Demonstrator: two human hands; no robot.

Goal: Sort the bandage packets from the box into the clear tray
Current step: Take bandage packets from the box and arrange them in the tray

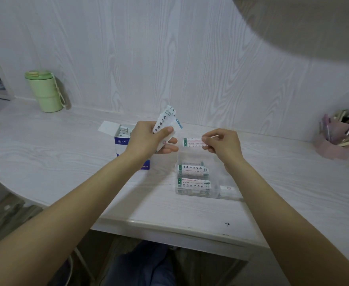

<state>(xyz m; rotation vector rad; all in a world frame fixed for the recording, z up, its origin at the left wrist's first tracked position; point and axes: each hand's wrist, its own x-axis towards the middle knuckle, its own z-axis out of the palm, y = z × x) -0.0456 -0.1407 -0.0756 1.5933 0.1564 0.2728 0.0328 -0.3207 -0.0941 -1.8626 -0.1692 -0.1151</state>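
At frame centre, our left hand [148,139] grips a sheaf of bandage packets [166,122] above the box [121,141]. Our right hand [221,145] pinches one packet [192,142] over the clear tray [198,191].

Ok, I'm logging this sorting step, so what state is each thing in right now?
box: flap open, packets still inside
left hand: grips a bunch of packets
right hand: pinches one packet over the tray's far end
clear tray: two packet stacks inside
green cup: upright, lid on

open blue-and-white cardboard box [122,139] left of clear plastic tray [197,190] | white printed bandage packets [193,170] in tray | pale green lidded cup [43,90] far left, behind
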